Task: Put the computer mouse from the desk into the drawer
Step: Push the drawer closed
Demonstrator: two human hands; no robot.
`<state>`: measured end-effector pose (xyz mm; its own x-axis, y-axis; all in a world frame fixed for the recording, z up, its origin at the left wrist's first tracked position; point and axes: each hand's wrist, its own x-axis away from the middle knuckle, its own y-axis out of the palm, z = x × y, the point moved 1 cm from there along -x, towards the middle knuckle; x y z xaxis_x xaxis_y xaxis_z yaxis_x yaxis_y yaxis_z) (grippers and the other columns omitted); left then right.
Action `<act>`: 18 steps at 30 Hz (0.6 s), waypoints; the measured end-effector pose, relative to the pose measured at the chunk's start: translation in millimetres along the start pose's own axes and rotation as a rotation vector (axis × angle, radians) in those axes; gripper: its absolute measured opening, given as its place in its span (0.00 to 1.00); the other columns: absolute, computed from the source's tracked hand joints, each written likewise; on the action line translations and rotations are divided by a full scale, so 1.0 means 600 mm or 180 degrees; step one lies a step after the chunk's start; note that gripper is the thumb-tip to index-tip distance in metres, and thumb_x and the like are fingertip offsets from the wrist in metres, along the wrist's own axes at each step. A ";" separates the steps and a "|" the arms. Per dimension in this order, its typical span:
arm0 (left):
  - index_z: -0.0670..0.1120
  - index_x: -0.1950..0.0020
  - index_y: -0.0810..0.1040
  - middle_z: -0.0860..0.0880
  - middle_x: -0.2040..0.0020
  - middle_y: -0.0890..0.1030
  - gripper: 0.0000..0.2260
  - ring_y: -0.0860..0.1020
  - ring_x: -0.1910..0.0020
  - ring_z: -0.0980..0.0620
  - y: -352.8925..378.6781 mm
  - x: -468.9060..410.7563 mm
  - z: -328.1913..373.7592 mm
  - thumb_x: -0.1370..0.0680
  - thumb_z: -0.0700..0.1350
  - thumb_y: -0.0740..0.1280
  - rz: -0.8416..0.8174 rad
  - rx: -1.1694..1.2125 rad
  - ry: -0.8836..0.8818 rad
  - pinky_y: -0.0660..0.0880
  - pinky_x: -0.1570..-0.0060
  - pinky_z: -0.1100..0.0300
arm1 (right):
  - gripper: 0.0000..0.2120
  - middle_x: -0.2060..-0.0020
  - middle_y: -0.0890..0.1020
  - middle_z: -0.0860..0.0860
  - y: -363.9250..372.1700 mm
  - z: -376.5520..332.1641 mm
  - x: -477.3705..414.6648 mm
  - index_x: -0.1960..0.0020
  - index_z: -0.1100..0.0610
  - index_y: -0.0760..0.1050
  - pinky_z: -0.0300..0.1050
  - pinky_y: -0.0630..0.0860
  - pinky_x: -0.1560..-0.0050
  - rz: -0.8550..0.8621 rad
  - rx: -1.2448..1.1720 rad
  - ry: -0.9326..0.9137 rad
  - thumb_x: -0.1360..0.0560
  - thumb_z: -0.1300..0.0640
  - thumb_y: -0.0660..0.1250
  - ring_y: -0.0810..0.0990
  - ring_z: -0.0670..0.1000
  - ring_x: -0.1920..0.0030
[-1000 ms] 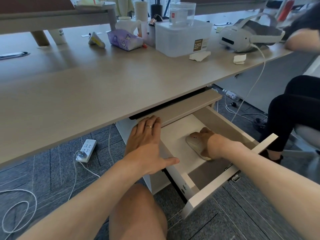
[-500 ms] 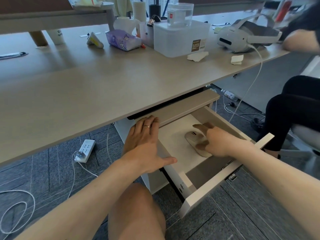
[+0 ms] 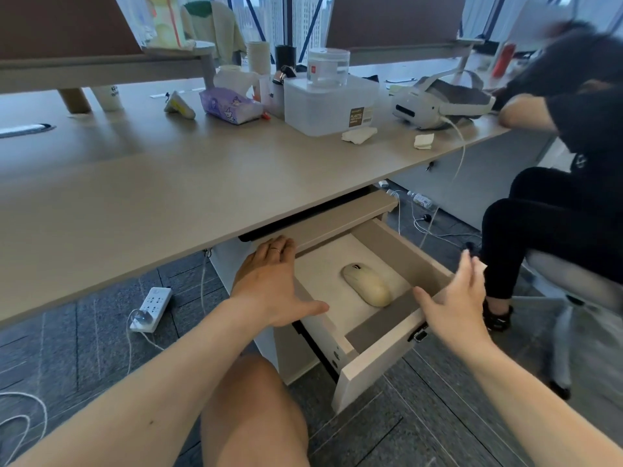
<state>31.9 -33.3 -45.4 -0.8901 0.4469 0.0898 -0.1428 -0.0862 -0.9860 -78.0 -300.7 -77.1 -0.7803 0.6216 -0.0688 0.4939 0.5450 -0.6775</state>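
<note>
A cream computer mouse (image 3: 367, 284) lies alone on the floor of the pulled-out drawer (image 3: 377, 360) under the desk (image 3: 168, 183). My left hand (image 3: 273, 284) rests flat on the drawer's left side wall, fingers spread, thumb over the rim. My right hand (image 3: 455, 298) hovers open above the drawer's front right corner, fingers apart and holding nothing, clear of the mouse.
On the desk stand a white plastic box (image 3: 328, 104), a tissue pack (image 3: 229, 106), a VR headset (image 3: 438, 99) and crumpled tissues. A seated person (image 3: 556, 183) is close on the right. A power strip (image 3: 151, 308) and cables lie on the floor at left.
My right hand has let go of the mouse and drawn back out of the drawer toward its front right corner. The mouse stays in the drawer. My left hand has not moved.
</note>
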 end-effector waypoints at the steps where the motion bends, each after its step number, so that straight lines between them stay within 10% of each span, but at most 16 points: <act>1: 0.46 0.18 0.42 0.48 0.17 0.45 0.61 0.44 0.19 0.49 -0.002 0.001 -0.001 0.37 0.79 0.63 -0.0043 0.0007 0.0012 0.48 0.22 0.51 | 0.48 0.20 0.47 0.51 0.001 0.008 -0.001 0.19 0.51 0.42 0.59 0.54 0.24 0.0002 -0.0409 0.0360 0.26 0.52 0.72 0.51 0.56 0.21; 5: 0.45 0.18 0.43 0.47 0.17 0.46 0.63 0.45 0.19 0.48 -0.012 0.012 0.004 0.38 0.79 0.65 -0.0120 0.0103 0.0028 0.51 0.22 0.50 | 0.26 0.39 0.75 0.55 0.019 0.015 0.009 0.31 0.52 0.61 0.65 0.78 0.44 -0.0423 -0.1955 0.1648 0.23 0.49 0.68 0.76 0.56 0.44; 18: 0.42 0.18 0.39 0.44 0.17 0.40 0.74 0.39 0.19 0.47 -0.022 0.020 0.018 0.50 0.87 0.58 -0.0369 0.0179 -0.0036 0.46 0.21 0.48 | 0.19 0.37 0.73 0.56 0.067 -0.034 -0.024 0.36 0.49 0.62 0.69 0.81 0.56 -0.0703 -0.2217 0.1833 0.22 0.46 0.65 0.74 0.61 0.40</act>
<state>18.2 -36.6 -30.0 -0.8709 0.4468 0.2046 -0.2687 -0.0845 -0.9595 -39.3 -276.5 -88.5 -0.6654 0.5454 0.5097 0.6213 0.7831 -0.0268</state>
